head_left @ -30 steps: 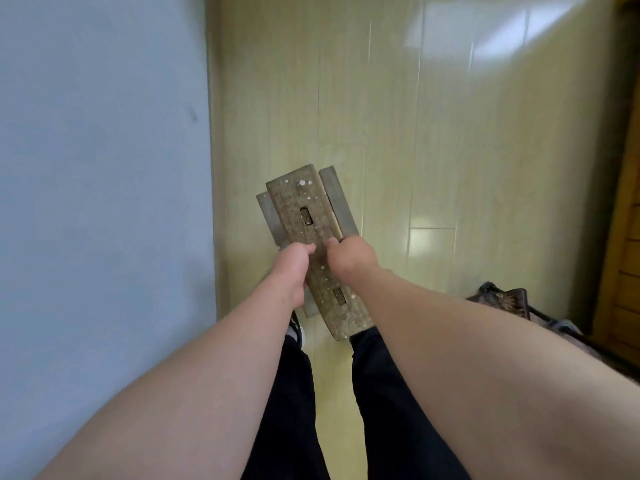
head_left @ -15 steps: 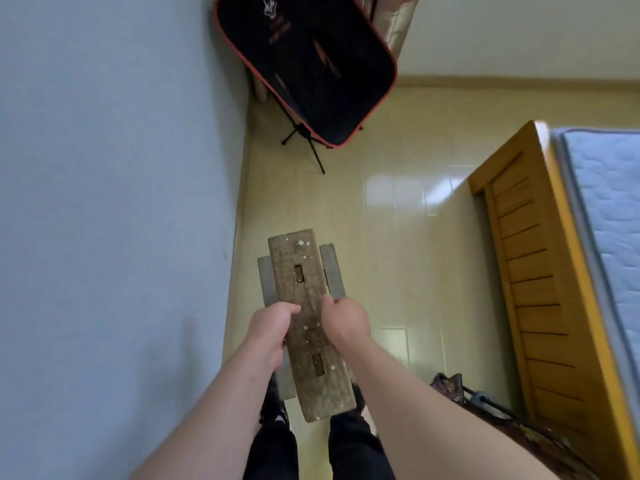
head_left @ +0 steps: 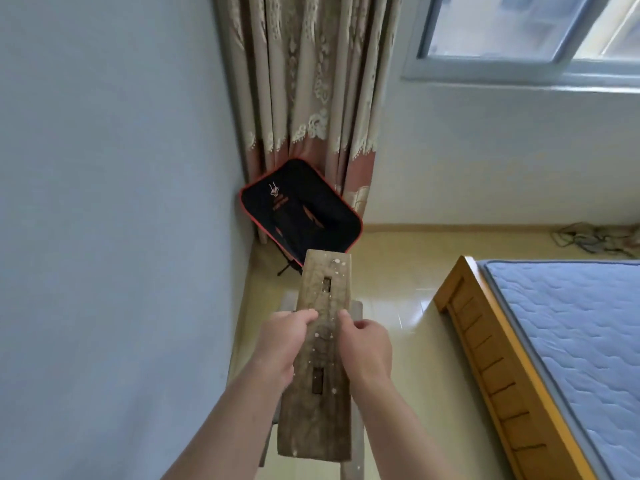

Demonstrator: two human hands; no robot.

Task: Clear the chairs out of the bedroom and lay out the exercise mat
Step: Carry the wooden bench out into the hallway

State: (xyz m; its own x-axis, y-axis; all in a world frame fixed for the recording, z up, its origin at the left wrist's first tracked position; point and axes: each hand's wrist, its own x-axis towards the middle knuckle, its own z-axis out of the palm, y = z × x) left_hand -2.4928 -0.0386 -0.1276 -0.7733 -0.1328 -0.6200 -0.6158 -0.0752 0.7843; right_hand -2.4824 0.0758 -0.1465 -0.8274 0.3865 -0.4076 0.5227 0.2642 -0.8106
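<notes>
Soft daylight from window

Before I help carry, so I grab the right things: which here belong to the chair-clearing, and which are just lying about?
Job: wooden stool, held by left hand and right hand; black folding chair.
Lying about: bed, curtain, tangled cords.

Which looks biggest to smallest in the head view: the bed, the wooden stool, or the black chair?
Largest: bed, even cut off by the frame.
Next: wooden stool and black folding chair, about alike; the stool is nearer the camera, so unranked.
</notes>
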